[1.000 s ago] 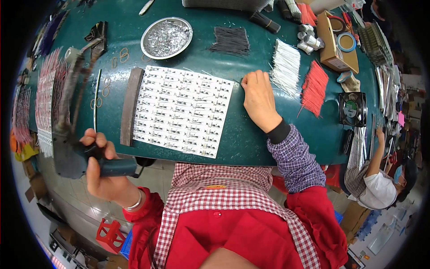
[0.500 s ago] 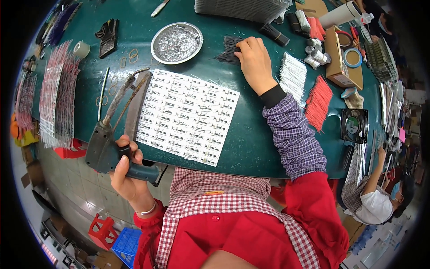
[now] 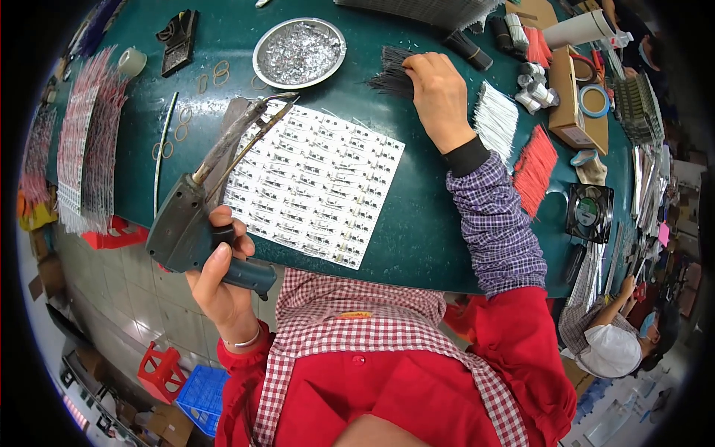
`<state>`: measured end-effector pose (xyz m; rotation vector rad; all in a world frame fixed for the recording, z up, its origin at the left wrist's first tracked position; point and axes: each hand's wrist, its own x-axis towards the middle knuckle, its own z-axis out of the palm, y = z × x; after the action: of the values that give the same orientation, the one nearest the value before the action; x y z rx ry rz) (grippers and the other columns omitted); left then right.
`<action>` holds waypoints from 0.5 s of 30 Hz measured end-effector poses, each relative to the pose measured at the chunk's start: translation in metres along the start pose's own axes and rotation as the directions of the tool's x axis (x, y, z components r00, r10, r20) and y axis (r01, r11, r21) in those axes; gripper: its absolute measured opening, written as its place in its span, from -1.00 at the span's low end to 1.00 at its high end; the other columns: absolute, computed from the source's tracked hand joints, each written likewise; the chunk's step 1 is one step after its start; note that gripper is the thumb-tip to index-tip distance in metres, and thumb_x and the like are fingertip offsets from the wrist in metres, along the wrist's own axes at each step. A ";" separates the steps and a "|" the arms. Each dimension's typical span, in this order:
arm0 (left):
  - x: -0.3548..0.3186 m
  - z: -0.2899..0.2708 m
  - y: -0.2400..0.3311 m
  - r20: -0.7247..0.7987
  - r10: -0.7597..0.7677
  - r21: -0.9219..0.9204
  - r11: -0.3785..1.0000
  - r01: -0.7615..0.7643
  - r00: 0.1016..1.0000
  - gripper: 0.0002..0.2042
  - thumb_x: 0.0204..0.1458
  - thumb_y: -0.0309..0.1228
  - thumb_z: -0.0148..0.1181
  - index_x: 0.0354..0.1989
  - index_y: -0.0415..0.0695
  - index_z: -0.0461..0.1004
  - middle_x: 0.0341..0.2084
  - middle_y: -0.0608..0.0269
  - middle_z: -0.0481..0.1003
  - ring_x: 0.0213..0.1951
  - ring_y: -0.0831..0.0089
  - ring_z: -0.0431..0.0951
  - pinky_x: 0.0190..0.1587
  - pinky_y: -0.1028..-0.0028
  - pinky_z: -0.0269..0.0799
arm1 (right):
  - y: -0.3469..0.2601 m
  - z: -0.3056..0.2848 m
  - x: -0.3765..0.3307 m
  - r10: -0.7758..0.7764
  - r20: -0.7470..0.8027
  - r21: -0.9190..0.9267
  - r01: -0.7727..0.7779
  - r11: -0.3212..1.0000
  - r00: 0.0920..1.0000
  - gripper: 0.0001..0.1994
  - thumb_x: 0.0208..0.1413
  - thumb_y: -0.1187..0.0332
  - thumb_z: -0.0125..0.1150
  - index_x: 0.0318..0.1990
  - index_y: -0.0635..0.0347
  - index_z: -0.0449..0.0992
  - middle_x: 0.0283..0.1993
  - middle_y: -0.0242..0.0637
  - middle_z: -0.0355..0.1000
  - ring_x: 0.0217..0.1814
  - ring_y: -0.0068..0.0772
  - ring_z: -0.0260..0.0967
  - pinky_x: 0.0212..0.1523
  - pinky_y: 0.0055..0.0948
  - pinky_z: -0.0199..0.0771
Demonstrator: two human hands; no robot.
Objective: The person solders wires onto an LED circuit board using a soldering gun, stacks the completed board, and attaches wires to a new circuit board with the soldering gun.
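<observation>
My left hand [image 3: 226, 287] is closed round the grip of a dark soldering gun [image 3: 179, 223]. The gun's tip reaches over the upper left corner of a white circuit board panel [image 3: 316, 182], which carries rows of small parts. Beyond the panel, my right hand [image 3: 441, 93] has its fingertips pinched at the edge of a pile of short black wires [image 3: 391, 72]; which wires it grips is hidden. Beside that hand lie a bundle of white wires [image 3: 494, 123] and a bundle of red wires [image 3: 534, 167].
A metal bowl [image 3: 259, 63] of silvery scraps stands behind the panel. Wired boards [image 3: 74, 149] hang over the table's left edge. Rubber bands [image 3: 181, 132] lie near a thin rod [image 3: 164, 153]. To the right are a cardboard box [image 3: 558, 112] and a small fan [image 3: 589, 214]; another person [image 3: 614, 335] sits beyond.
The soldering gun has moved right, and its tip now overlaps the panel's corner. My right hand has shifted slightly right at the black wires. The whole view has also shifted a little.
</observation>
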<state>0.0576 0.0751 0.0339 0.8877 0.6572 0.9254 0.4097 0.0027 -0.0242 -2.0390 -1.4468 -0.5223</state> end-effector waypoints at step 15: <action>-0.024 0.034 0.001 0.322 -0.036 0.625 0.758 -0.184 0.946 -0.52 -0.09 -0.71 0.27 0.10 -0.36 0.42 -0.25 0.10 0.55 -0.55 0.60 0.42 -0.57 0.62 0.28 | -0.042 -0.069 -0.074 0.019 0.237 0.197 -0.067 0.978 0.971 -0.74 -0.10 0.67 0.15 -0.21 0.21 0.48 -0.26 -0.24 0.40 -0.22 -0.18 0.42 -0.29 -0.32 0.48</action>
<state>0.0731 0.0418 0.0537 1.6672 0.6725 0.5902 0.3461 -0.0850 -0.0076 -2.0122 -1.5173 -0.1096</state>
